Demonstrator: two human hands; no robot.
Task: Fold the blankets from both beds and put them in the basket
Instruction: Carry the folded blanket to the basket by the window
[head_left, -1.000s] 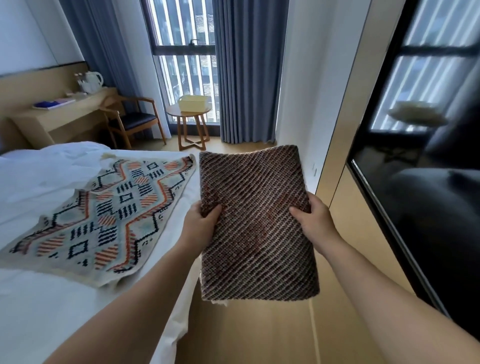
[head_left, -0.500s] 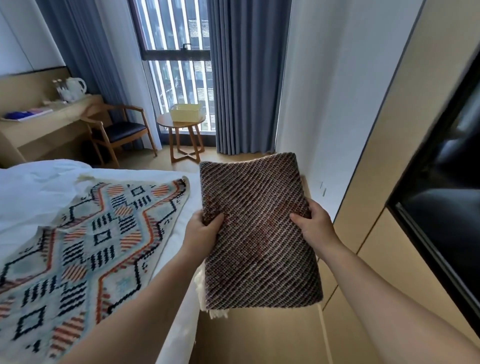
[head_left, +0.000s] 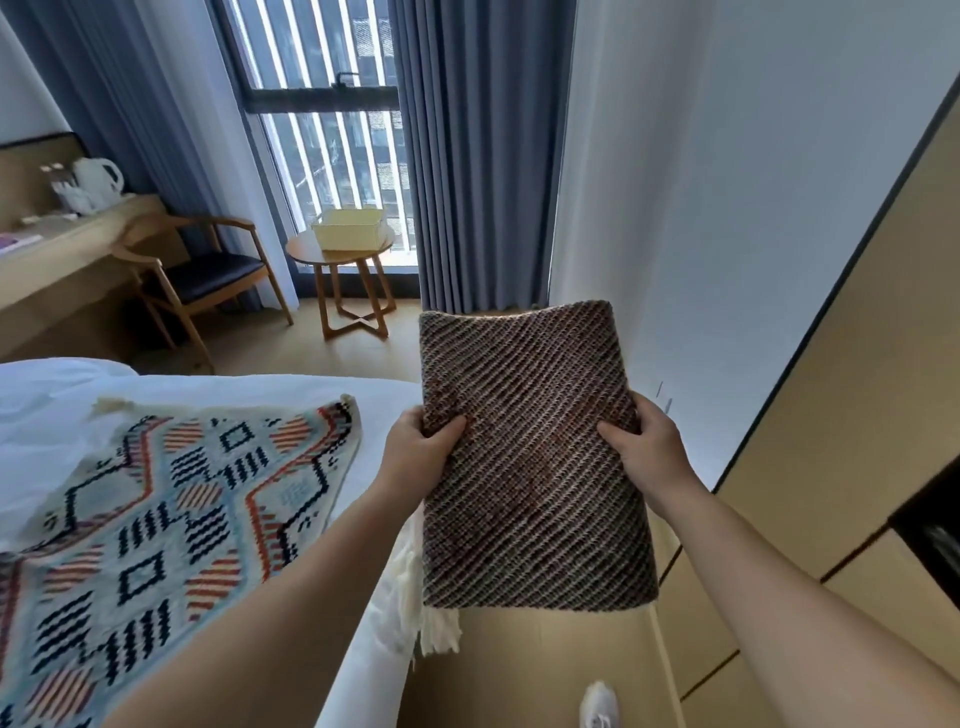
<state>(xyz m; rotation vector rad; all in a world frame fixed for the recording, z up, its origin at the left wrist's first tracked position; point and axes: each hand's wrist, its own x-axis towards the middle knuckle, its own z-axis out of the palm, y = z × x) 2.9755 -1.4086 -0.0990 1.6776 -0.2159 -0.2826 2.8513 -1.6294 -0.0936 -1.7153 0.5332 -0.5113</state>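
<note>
The left hand (head_left: 421, 452) and the right hand (head_left: 644, 452) hold the folded brown blanket (head_left: 535, 467) out in front of the person. Each hand grips a side edge, thumb on top and fingers curled out of sight beneath. The pale fringe (head_left: 439, 623) hangs from the near left corner. That grip looks the same as a second ago, and the blanket is as flat and squared as it was. What has changed is the view around it. The bed (head_left: 234, 392) and the patterned blanket (head_left: 171, 509) lying spread open on it have slid down and to the left. The floor ahead has opened up, which suggests the person is walking forward alongside the bed. Farther on, the cream basket (head_left: 348, 231) on the small round table (head_left: 301, 252) by the window now stands larger and more central, though well apart from the hands. By the look of it the first blanket is folded and on its way to the basket. The patterned one is not yet folded.
</note>
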